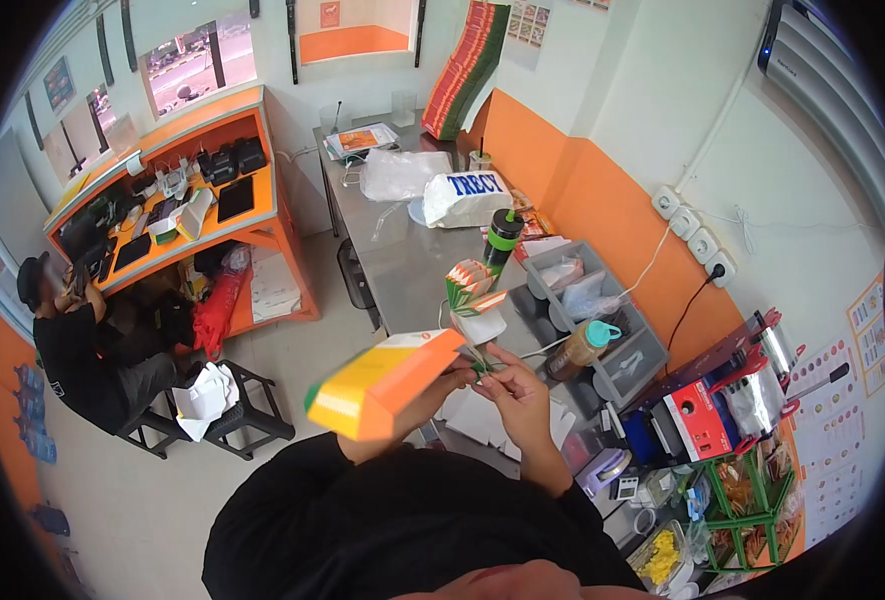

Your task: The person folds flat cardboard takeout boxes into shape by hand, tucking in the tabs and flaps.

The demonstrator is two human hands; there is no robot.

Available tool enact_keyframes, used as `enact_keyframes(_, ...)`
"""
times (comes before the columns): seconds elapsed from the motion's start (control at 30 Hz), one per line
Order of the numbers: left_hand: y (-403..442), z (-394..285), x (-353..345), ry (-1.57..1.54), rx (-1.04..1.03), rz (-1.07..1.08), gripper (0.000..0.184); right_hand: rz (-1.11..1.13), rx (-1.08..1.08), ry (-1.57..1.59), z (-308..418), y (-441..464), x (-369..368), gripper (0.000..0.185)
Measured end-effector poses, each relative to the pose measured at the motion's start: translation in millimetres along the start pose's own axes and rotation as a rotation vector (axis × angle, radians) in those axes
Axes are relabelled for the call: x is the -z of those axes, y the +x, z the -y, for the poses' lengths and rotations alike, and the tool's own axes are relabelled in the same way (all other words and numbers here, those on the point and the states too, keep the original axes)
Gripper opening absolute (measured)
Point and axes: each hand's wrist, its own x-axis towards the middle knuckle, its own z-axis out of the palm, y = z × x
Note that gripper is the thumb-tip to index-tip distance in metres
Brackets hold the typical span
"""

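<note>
An orange, yellow and white paper carton (388, 385) is in front of my left wrist and hides part of that hand. My left hand (448, 388) is closed, its fingertips by the carton's right end. Close beside it, my right hand (519, 392) is bent in a pinch. Between the fingertips of both hands shows a small dark and green bit, too small to name. Just beyond them stands a stack of orange, white and green folded cartons (471, 287). White paper sheets (553, 420) lie under my hands on the metal table (388, 235).
A grey divided organizer (618, 335), a bottle with a blue lid (585, 348) and a black-green bottle (504, 237) stand on the table. A red machine (701, 418) and green baskets (743, 500) are at right. A person (93, 340) sits left by an orange counter (263, 200).
</note>
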Motion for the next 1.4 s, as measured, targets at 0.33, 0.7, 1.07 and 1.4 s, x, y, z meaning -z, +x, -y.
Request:
enact_keyframes(0.33, -3.1, -25.8, -6.2, -0.392, 0.181, 0.117, 0.015, -0.022, -0.110, 0.005, 5.5, 0.0, 2.3, 0.010)
enact_keyframes(0.7, -6.9, -24.5, 3.9, -0.289, 0.184, 0.213, 0.010, -0.030, -0.110, 0.047, 2.3, 0.8, -0.8, 0.014)
enact_keyframes(1.07, -7.5, -15.9, 0.0, -0.422, 0.134, 0.270, 0.008, -0.054, -0.035, -0.076, -0.6, -0.2, -1.7, 0.012)
enact_keyframes(1.4, -6.7, -14.7, -3.2, -0.459, 0.112, 0.236, 0.005, -0.011, -0.026, -0.222, -4.5, -1.1, 7.6, 0.006)
